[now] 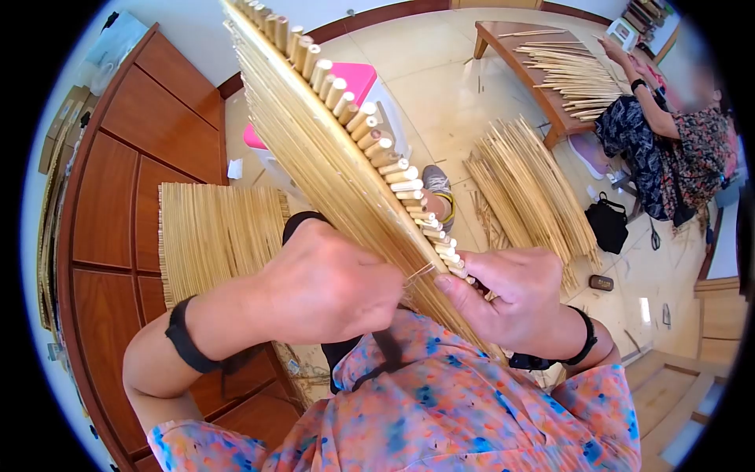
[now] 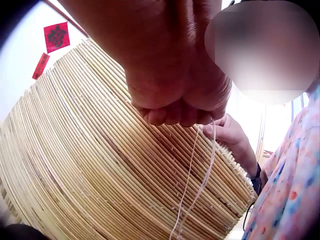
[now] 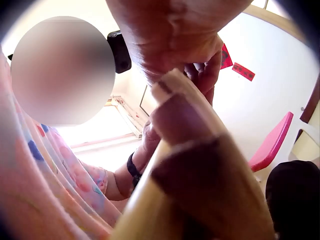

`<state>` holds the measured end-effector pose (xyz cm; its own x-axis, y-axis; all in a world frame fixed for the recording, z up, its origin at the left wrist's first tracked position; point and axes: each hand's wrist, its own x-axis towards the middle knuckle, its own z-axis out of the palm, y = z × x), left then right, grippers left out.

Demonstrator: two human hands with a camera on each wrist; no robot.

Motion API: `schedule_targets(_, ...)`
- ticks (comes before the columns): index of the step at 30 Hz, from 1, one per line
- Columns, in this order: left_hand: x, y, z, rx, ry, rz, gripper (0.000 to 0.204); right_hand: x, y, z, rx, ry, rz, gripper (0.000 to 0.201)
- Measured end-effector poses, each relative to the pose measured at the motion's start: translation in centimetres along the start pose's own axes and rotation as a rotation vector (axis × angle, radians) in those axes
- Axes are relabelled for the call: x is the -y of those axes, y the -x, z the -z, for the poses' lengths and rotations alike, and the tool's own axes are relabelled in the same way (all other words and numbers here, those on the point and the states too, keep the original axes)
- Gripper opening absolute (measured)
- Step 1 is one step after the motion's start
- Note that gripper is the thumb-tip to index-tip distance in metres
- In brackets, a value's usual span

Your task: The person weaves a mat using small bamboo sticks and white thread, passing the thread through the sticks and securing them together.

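I hold a mat of thin bamboo sticks (image 1: 338, 149) up on edge in front of me, its cut stick ends running along the near side. My left hand (image 1: 346, 287) is curled against the mat's face (image 2: 100, 160) and pinches a thin pale thread (image 2: 200, 170) that hangs down over the sticks. On the mat's lower edge my right hand (image 1: 503, 291) grips, thumb pressed by the stick ends (image 3: 200, 165). The two hands sit close together, and a short bit of thread (image 1: 421, 271) shows between them. Both wrists wear black bands.
A brown wooden cabinet (image 1: 118, 197) stands at my left, with another stick mat (image 1: 212, 236) lying by it. Behind the mat is a pink stool (image 1: 358, 79). A sheaf of sticks (image 1: 535, 197) and a black bag (image 1: 609, 224) lie on the tile floor. Another person (image 1: 668, 141) sits at a low table (image 1: 511, 39).
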<state>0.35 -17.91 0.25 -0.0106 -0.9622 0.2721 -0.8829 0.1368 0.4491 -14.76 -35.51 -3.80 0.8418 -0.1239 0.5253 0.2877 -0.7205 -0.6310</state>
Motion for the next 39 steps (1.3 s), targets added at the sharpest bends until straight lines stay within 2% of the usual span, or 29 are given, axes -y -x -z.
schedule_targets(2,-0.1,0.3,0.1,0.008,0.05,0.012,0.029,-0.4,-0.1,0.3,-0.001,-0.001,0.004,0.013)
schedule_targets(6,-0.5,1.7,0.5,0.048,0.056,0.085,0.03,-1.9,0.0,1.0,0.024,0.064,-0.098,0.015)
schedule_targets(9,-1.0,2.0,0.9,-0.044,-0.035,0.144,0.02,-1.8,0.0,1.0,0.015,-0.012,-0.163,0.017)
schedule_targets(11,-0.5,2.4,0.1,-0.157,0.015,0.158,0.008,-1.0,-0.3,0.7,-0.048,-0.132,-0.267,0.018)
schedule_targets(13,-0.5,2.5,-0.4,-0.308,0.079,0.233,0.003,-1.4,-0.2,1.0,-0.001,-0.078,-0.208,0.021)
schedule_targets(15,-1.3,2.4,-1.1,-0.496,0.163,0.364,0.007,-1.9,0.2,0.9,0.014,-0.058,-0.171,0.023)
schedule_targets(18,-1.4,3.1,-1.7,-0.679,0.462,0.426,0.015,-2.8,0.7,0.5,-0.006,-0.074,-0.142,0.025)
schedule_targets(19,-1.8,2.9,-2.3,-0.814,0.6,0.472,0.015,-2.8,0.6,0.4,-0.011,-0.078,-0.128,0.025)
schedule_targets(22,-2.8,3.6,-2.0,-0.735,0.689,0.641,0.013,-2.7,0.5,0.4,-0.006,-0.064,-0.121,0.024)
schedule_targets(23,-2.8,3.6,-1.7,-0.506,0.511,0.646,0.011,-2.7,0.5,0.4,-0.002,-0.057,-0.124,0.024)
schedule_targets(24,-2.4,3.4,-2.4,-0.452,0.355,0.48,0.016,-2.5,0.4,0.5,0.009,-0.04,-0.126,0.023)
schedule_targets(26,-2.4,3.1,-3.3,-0.374,0.343,0.416,0.017,-2.3,0.1,0.9,0.031,-0.006,-0.125,0.023)
schedule_targets(29,-3.0,2.2,-3.9,-0.374,0.37,0.444,0.028,-2.3,0.1,1.0,0.058,0.019,-0.126,0.022)
schedule_targets(39,-2.6,1.2,-4.7,-0.368,0.428,0.413,0.027,-2.4,0.5,0.5,-0.018,0.016,-0.082,0.025)
